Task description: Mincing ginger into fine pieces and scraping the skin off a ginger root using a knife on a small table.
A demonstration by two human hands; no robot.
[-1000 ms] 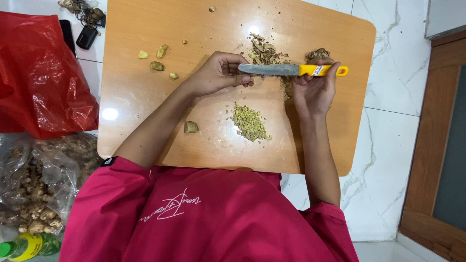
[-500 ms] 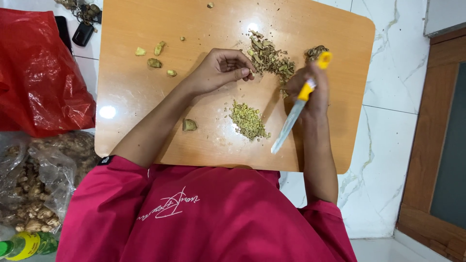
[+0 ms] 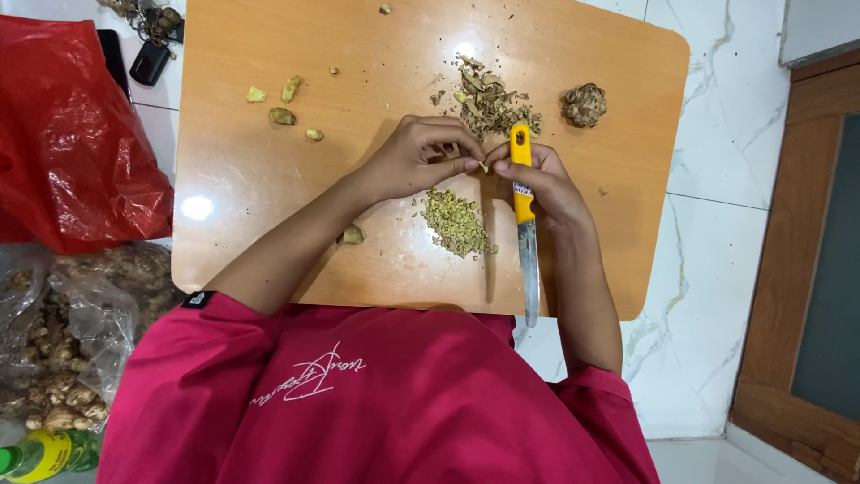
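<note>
Fingertips of both hands pinched a tiny ginger piece above the wooden tabletop; the right hand also clutched a yellow-handled steel knife, while the left hand gripped nothing else.

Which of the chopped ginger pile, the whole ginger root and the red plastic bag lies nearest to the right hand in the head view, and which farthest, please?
From the right hand:
1. Chopped ginger pile, just beside it.
2. Whole ginger root, toward the board's far edge.
3. Red plastic bag, off the board's other side.

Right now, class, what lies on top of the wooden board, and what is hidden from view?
On the wooden board lie a chopped pile, peel scraps, a ginger knob and small pieces. The hands and forearms cover the board beneath them.
</note>
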